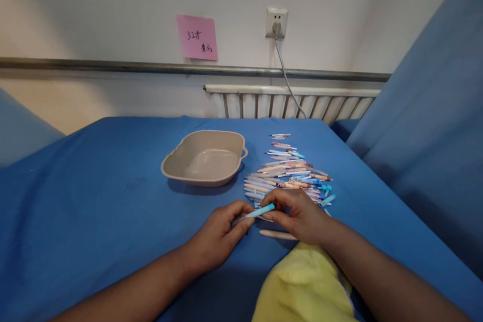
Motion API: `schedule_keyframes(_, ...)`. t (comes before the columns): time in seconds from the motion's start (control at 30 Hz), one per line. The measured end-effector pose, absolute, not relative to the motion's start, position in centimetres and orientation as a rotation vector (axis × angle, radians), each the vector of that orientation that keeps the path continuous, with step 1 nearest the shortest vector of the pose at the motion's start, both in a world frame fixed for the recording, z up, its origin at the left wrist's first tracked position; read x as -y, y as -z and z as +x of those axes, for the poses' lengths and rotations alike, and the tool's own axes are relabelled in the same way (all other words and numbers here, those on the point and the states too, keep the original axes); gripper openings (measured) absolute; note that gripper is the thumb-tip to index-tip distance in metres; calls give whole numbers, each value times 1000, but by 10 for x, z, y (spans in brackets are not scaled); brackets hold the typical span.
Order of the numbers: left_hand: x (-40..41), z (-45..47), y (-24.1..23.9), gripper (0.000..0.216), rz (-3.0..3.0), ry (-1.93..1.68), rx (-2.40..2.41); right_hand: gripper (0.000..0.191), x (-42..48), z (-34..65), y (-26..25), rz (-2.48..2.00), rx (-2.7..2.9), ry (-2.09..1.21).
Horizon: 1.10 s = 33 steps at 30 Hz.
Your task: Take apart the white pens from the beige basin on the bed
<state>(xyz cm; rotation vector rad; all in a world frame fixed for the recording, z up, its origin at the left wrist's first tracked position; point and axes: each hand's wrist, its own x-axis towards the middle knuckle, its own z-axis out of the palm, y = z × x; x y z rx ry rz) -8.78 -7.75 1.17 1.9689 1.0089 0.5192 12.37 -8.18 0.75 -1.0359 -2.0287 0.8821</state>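
A light blue pen is held between both my hands just above the blue cloth. My left hand pinches its left, whitish end. My right hand grips its right end with closed fingers. Right behind my hands lies a pile of pens in blue, orange and white, spread out in a rough row. One beige pen lies alone on the cloth under my right hand. A beige tray stands to the left of the pile, with nothing visible in it.
The blue-covered table fills the view. Yellow fabric lies at the near edge by my right forearm. Blue partitions rise at both sides. A radiator, wall socket with cable and pink note are behind.
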Motion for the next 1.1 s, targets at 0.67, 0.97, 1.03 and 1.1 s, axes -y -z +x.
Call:
schedule_keyframes(0.67, 69, -88, -13, 26, 1940, -534, -1072, 23, 78, 133, -11, -1113, 1934, -825)
schedule_keyframes(0.97, 59, -94, -5, 32, 1592, -665, -1063, 17, 68, 147, -9, -1181, 1754, -838)
schedule_keyframes(1.03, 58, -95, -4, 30, 1499, -706, -1050, 16, 67, 152, -11, -1208, 1750, -818)
schedule_keyframes(1.1, 57, -95, -3, 29, 1419, -734, -1040, 16, 65, 157, -13, -1236, 1738, -807)
